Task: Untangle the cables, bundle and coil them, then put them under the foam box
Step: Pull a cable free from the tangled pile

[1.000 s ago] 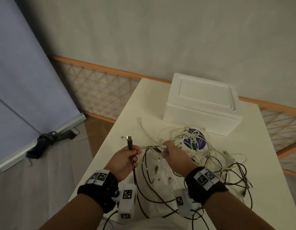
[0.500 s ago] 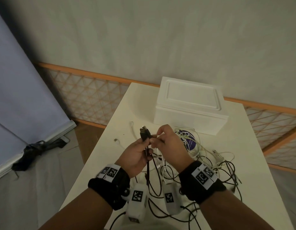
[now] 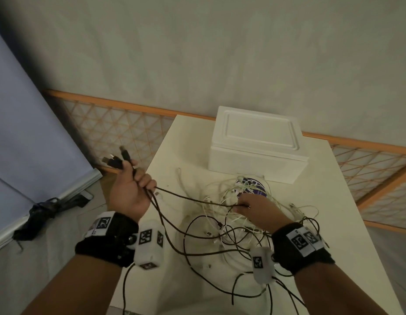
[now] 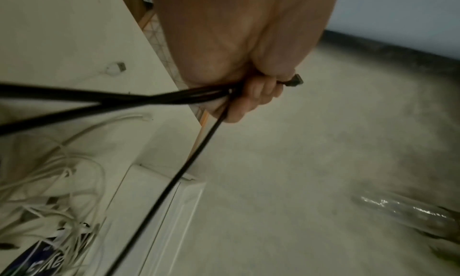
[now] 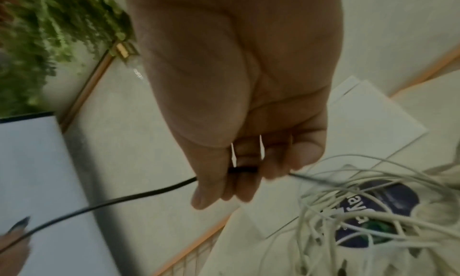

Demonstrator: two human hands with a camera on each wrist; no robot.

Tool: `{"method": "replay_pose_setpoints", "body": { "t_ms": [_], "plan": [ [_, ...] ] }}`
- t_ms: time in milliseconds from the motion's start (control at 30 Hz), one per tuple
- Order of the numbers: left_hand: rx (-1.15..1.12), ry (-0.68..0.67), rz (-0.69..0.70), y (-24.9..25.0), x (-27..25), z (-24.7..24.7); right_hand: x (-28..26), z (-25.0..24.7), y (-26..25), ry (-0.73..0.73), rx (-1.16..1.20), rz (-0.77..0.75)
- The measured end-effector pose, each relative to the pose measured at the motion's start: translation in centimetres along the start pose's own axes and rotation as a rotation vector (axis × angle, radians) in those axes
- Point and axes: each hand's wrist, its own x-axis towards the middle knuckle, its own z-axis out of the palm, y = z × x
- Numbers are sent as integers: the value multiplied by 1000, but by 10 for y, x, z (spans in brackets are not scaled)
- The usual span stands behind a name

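Black cables (image 3: 190, 226), white cables (image 3: 222, 192), white foam box (image 3: 256, 153)

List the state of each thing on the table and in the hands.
Left hand: grips black cables near their plugs.
Right hand: pinches one black cable.
White cables: tangled on the table.
Foam box: lid on, resting on the table.

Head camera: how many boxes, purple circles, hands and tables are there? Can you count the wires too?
Foam box: 1
Purple disc: 1
Hands: 2 (left hand, right hand, both holding black cables)
Table: 1
Black cables and white cables: too tangled to count
Total: 5
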Motion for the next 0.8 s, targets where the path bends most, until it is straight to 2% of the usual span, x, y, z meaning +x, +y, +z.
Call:
{"method": "replay_pose_setpoints", "body": {
  "t_ms": [133,233,367,433,467,533,567,600,667,733,800],
  "plan": [
    [261,-64,7,-11,-5,-1,0,-19,-6,51,171,-26],
    [440,-10,18,-17,-2,-4,-3,-38,-4,140,66,-21],
    [301,241,-34,14,11,-24,-18,-68,31,308,-60,127],
    [251,306,-62,25,13,-33,-27,-76,49,256,-124,239],
    [247,300,-81,25,12,-34,-31,-78,52,144,-217,285],
    [272,232,-140,13,9,-28,-37,-75,47,-148,-412,308],
    [292,177,-185,2,5,-20,-41,-73,34,-203,-429,258],
    [310,115,-234,-10,0,-11,-42,-67,17,-197,-390,160],
    [337,-26,-335,-37,-16,12,-40,-50,-26,-152,-123,-58],
    [375,-172,-407,-59,-36,36,-33,-21,-64,-189,102,-150],
    [406,-275,-425,-69,-50,55,-26,2,-82,-259,188,-190]
  ]
}}
